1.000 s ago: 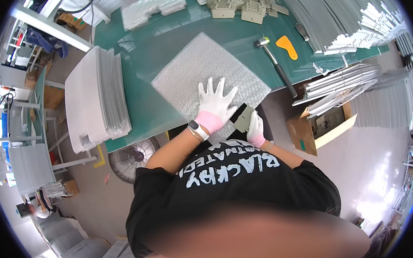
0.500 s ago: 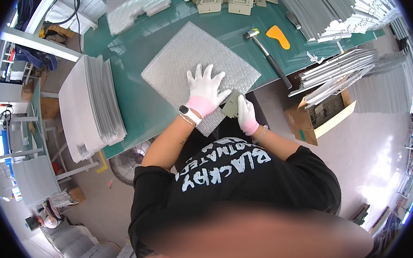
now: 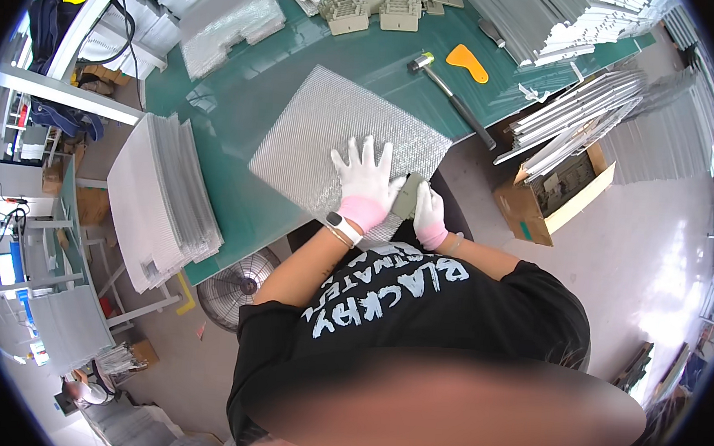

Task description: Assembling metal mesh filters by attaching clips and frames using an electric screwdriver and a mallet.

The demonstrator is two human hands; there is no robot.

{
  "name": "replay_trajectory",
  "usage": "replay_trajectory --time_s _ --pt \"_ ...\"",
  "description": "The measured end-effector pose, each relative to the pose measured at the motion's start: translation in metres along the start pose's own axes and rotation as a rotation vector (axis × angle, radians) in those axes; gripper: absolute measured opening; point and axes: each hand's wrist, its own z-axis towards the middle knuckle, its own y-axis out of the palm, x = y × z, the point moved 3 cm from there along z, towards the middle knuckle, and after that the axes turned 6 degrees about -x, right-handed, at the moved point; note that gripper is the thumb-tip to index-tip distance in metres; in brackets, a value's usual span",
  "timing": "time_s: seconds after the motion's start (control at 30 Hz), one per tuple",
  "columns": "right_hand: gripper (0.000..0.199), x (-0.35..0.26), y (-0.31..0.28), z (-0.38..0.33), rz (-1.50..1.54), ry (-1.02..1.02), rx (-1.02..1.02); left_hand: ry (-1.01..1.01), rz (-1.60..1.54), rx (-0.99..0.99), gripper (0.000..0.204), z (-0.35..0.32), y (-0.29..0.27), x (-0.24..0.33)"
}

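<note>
Showing narrower than a second earlier: grey-green plate (image 3: 407,197), held by the right hand (image 3: 429,218); left hand (image 3: 364,181), fingers wide, still rested on silvery textured sheet (image 3: 324,123).

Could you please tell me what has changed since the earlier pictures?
The right hand has moved left, closer to the left hand, bringing the grey-green piece, which now appears narrower. Nothing was let go. The left hand remains spread on the silver sheet; the hammer and orange scraper stay put.
</note>
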Motion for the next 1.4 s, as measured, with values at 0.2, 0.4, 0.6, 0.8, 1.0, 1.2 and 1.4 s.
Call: replay_trajectory --time_s 0.2,0.4,0.6,0.8,1.0,1.2,1.4 --pt "0.038 -0.028 -0.019 0.035 -0.498 0.297 -0.449 -0.028 -0.034 -0.011 0.066 -0.003 0.003 -0.004" --pt "0.029 -0.025 -0.012 0.018 -0.208 0.329 -0.397 0.057 -0.115 -0.021 0.064 -0.017 0.003 -0.005" --pt "0.019 -0.018 -0.001 0.010 -0.081 0.171 -0.076 0.052 -0.126 0.037 0.062 -0.017 0.004 -0.003" --pt "0.018 -0.002 0.004 0.019 -0.019 0.126 -0.039 0.027 -0.089 0.023 0.062 -0.015 0.008 -0.005" --pt "0.018 -0.009 0.001 0.017 -0.065 0.212 -0.120 0.038 -0.089 -0.003 0.062 -0.017 0.006 -0.007" --pt "0.023 0.007 -0.002 0.024 0.034 0.205 -0.088 0.038 -0.072 -0.002 0.061 -0.015 0.003 -0.003" --pt "0.038 -0.001 0.024 0.029 0.028 0.229 -0.127 0.059 0.000 -0.020 0.058 -0.003 0.006 -0.019"
